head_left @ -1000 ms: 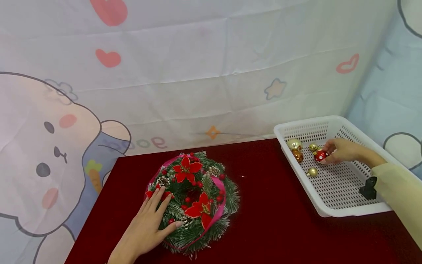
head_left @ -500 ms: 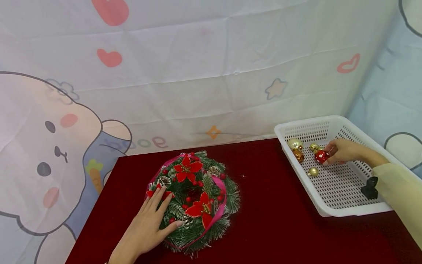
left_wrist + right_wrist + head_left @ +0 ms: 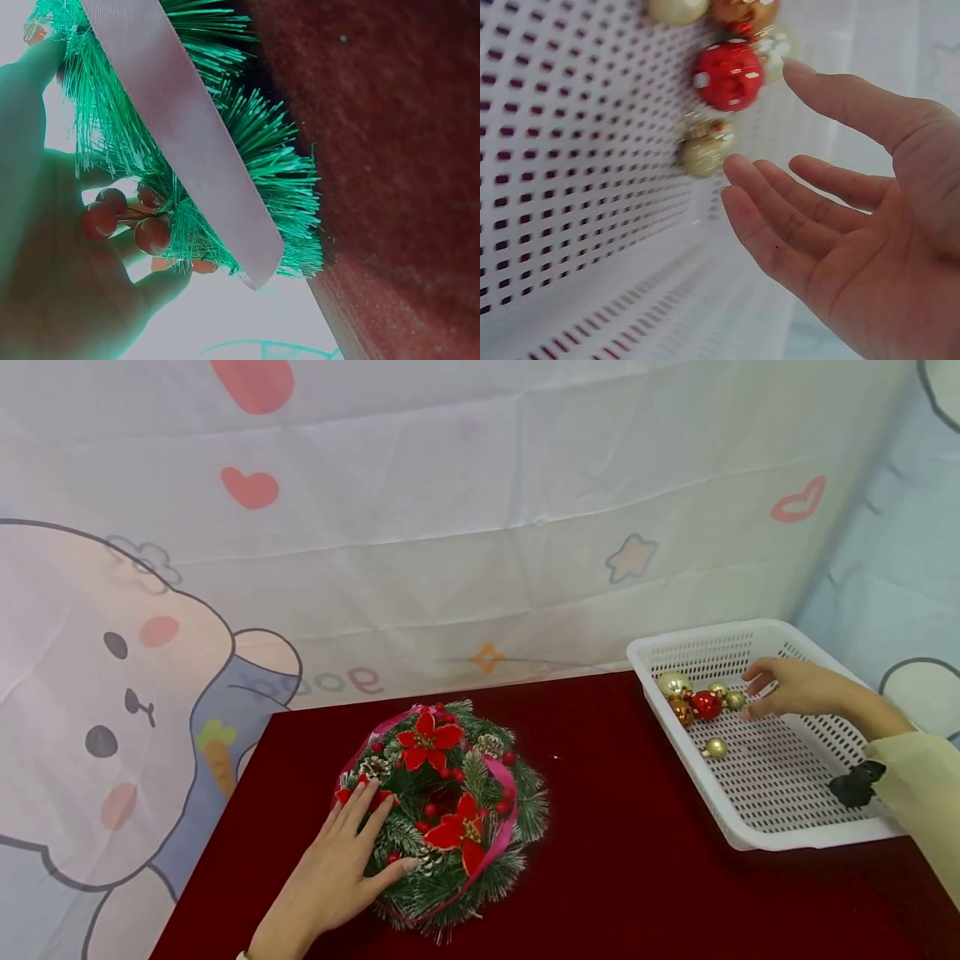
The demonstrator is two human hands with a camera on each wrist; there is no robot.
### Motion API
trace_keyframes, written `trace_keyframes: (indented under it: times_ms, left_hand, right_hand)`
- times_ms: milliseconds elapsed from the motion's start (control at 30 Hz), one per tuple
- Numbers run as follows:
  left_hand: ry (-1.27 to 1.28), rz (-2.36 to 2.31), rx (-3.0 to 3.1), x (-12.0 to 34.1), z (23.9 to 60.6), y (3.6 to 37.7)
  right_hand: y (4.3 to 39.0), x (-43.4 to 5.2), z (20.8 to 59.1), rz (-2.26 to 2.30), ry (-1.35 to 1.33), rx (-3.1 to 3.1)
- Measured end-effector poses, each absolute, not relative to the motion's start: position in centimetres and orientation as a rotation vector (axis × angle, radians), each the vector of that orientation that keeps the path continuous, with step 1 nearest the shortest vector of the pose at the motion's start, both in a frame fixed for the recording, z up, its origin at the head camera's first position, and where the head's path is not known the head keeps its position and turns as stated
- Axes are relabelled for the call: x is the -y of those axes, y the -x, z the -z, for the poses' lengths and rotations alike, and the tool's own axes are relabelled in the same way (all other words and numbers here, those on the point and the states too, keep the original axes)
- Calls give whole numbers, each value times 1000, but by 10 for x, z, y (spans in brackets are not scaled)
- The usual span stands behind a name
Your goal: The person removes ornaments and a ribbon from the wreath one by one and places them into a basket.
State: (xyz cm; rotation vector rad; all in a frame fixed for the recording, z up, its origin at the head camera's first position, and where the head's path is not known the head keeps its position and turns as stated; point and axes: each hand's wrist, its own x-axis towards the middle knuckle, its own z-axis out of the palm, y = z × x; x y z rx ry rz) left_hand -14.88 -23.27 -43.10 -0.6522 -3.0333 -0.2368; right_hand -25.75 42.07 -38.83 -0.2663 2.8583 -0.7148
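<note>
A green Christmas wreath with red poinsettias, berries, pinecones and a pink ribbon lies on the dark red table. My left hand rests on its left side, fingers spread and fairly straight. Over the white basket at the right hovers my right hand, its fingers loosely bent and holding nothing. Just left of those fingers lie small gold baubles. A red bauble with white dots sits beside an orange-brown bauble and a larger pale gold one.
The white perforated basket stands at the table's back right. Inside it are a separate gold bauble and a black object near the right sleeve. A printed cloth hangs behind the dark red table.
My right hand has let go of the red bauble and drawn up and to the right. The bauble now lies farther left, beside the orange-brown one. My left hand stays on the wreath.
</note>
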Motion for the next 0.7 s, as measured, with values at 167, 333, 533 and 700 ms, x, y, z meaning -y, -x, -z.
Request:
trace_keyframes:
  times_ms: [167,333,533,700]
  left_hand:
    - [648,224,3032,233,428,149]
    - [660,204,3019,233,426,149]
    - [670,187,2996,234,424,149]
    - [683,187,2971,235,421,149]
  right_hand:
    - [247,-404,373,784,350,-2907]
    - [235,-375,358,836,445,-2945]
    - [220,-330,344,859,538,-2963]
    - [209,-293,337,906,634,-2906]
